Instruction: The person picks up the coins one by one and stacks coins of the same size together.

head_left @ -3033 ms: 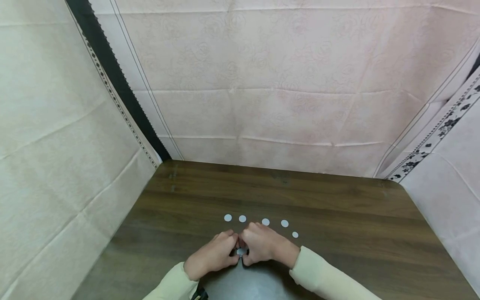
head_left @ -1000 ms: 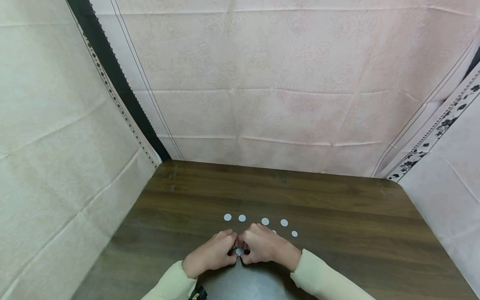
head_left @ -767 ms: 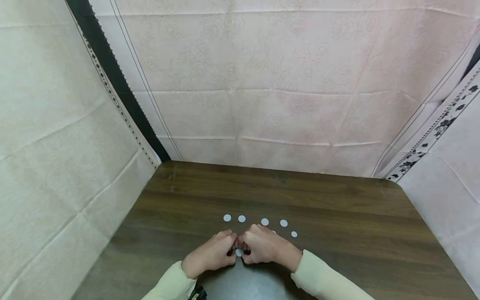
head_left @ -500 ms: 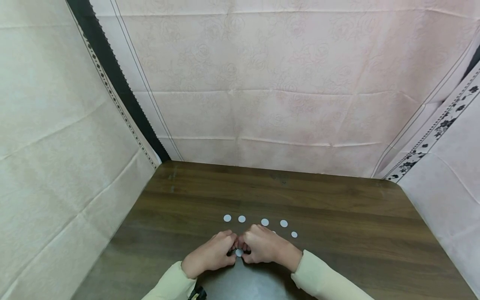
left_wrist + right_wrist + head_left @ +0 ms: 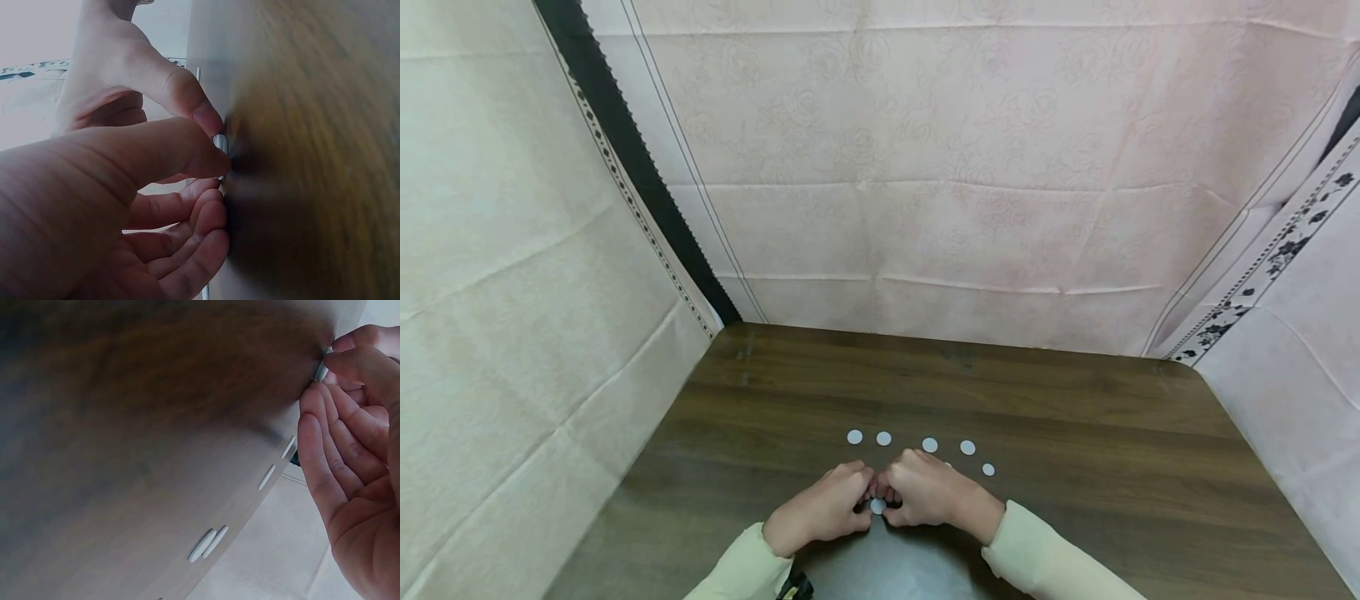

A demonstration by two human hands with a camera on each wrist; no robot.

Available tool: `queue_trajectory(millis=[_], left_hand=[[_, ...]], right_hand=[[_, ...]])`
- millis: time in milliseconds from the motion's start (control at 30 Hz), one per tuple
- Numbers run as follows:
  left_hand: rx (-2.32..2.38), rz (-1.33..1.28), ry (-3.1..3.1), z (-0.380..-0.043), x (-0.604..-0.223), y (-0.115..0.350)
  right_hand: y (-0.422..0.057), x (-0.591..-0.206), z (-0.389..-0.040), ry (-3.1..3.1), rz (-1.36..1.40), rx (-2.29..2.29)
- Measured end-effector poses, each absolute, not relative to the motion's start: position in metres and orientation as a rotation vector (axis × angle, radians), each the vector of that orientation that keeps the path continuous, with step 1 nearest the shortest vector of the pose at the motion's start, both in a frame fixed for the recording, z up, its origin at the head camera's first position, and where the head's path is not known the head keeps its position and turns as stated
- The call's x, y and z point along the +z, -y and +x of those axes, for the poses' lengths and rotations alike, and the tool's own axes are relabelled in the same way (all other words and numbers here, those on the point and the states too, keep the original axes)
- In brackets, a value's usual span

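Low in the head view, a small white round disc (image 5: 877,506) lies at the wooden table surface between both hands. My left hand (image 5: 831,507) comes from the left with fingers curled, its thumb and fingertips at the disc. From the right, my right hand (image 5: 925,492) meets it, also with curled fingers, thumb tip at the disc's near right edge. The left wrist view shows the disc's bright edge (image 5: 220,142) between the two thumbs, with other fingertips below. In the right wrist view, fingers mostly hide the disc (image 5: 321,371).
Beyond the hands, several white discs lie flat in a loose row, from the leftmost disc (image 5: 854,437) to the rightmost disc (image 5: 988,470). One disc (image 5: 949,465) is partly hidden by the right hand. Patterned cloth (image 5: 880,250) hangs behind the table (image 5: 820,375).
Since three seconds ago, the disc between the hands has shifted slightly left and looks rounder. A disc edge now shows behind the right hand. Over the last second, the hands stay nearly still.
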State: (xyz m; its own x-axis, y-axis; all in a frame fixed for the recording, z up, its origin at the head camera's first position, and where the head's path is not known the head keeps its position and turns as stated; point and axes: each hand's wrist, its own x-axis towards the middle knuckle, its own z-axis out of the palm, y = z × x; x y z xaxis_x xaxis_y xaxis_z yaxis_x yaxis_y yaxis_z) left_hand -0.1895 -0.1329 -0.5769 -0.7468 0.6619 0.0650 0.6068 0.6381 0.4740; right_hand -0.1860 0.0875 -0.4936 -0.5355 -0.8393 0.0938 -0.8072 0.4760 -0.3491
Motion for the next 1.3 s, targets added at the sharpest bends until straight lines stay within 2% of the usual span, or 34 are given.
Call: queue_trajectory(millis=[1300], left_hand=[[0.666,1.069,-2.782,-0.1888,-0.5768,0.1326]], right_hand=[[-0.0877,-0.4912,-0.1883,-2.596,-1.444,-0.552]])
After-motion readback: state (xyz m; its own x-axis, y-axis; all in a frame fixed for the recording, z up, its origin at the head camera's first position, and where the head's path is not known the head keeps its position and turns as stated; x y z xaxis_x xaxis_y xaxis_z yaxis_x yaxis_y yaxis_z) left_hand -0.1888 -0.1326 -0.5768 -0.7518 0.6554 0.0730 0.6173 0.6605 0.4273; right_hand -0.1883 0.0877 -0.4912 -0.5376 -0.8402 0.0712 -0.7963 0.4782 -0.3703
